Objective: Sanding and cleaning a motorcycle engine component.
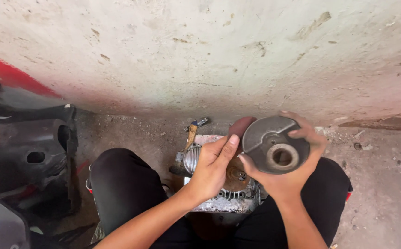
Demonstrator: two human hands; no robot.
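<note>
Centrally, the right hand (285,177) grips a round grey metal pulley disc with a hub hole (274,144), fingers closed on its rim, above the ribbed aluminium engine casing (223,198); the left hand (212,168) clasps the disc's left edge.

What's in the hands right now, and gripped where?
Right hand holds a round grey metal disc with a centre hole by its rim. Left hand pinches a reddish-brown abrasive sheet near its lower edge.

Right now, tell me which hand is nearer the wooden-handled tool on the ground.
Left. The left hand is just right of the wooden-handled tool; the right hand holds the metal disc farther right.
</note>
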